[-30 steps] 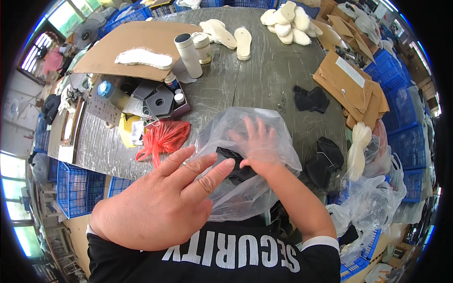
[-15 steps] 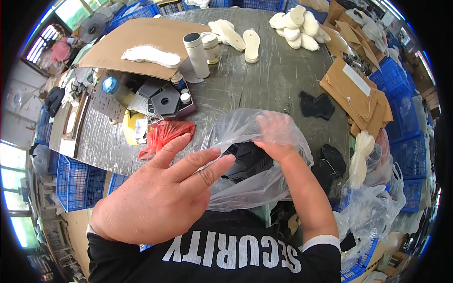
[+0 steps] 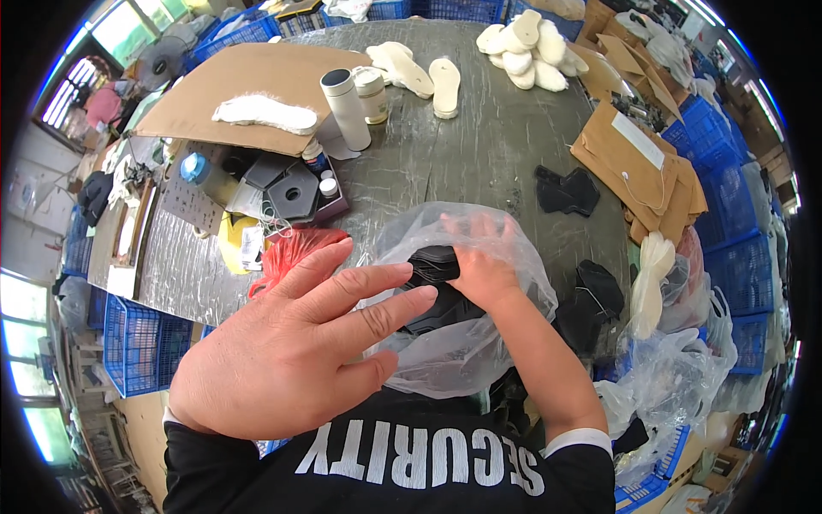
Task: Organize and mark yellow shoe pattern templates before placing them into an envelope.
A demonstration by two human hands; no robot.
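Note:
A clear plastic bag [image 3: 467,360] lies on the near edge of the table with its mouth toward me. Inside it is a stack of flat black cut pieces [image 3: 432,264], their layered edges showing at the opening. My right hand [image 3: 484,272] reaches into the bag, its thumb against the stack and its other fingers behind the film, closed on the pieces. More black pieces lie lower in the bag. My left hand [image 3: 287,347] hovers in front of the bag's left side, fingers spread, holding nothing; its fingertips come close to the stack.
Loose black pieces [image 3: 568,190] lie right of the bag, near brown cardboard sheets [image 3: 629,158]. A red plastic bag [image 3: 300,250], a box of small items and a white flask [image 3: 346,111] stand left. Cream insoles [image 3: 445,86] and a fluffy white pile [image 3: 527,51] lie farther back.
My right hand has pulled the stack of black pieces up, so its layered edges now show at the bag's mouth. My left hand has shifted slightly right, and its lower finger now shows.

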